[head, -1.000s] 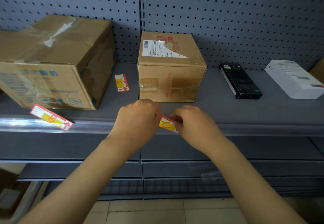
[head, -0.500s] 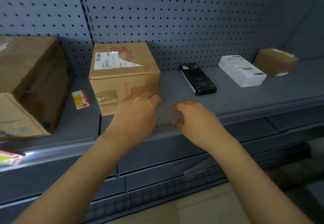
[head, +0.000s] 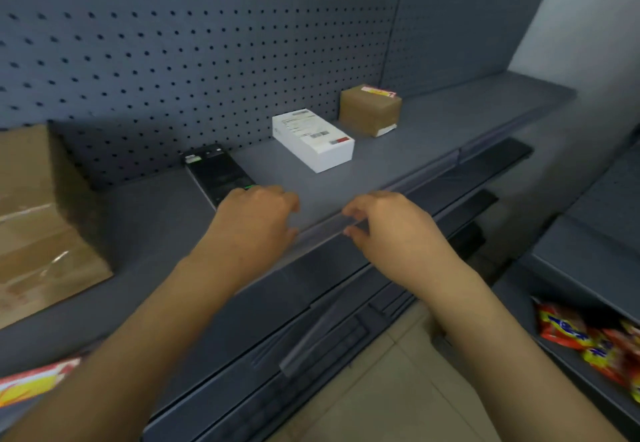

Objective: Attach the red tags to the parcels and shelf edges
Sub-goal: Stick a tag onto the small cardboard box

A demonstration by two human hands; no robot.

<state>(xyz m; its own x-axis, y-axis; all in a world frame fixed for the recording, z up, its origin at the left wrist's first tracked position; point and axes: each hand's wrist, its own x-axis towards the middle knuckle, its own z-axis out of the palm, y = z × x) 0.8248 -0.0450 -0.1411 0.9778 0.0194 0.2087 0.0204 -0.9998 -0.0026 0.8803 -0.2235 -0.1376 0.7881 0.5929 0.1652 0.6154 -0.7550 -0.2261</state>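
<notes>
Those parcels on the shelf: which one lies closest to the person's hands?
The black box. Its near end sits right by the left hand, while the white box and small brown box lie farther back to the right.

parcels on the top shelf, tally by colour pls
Brown cardboard: 2, large box, small box
White: 1, white box
Black: 1, black box
Total: 4
</notes>
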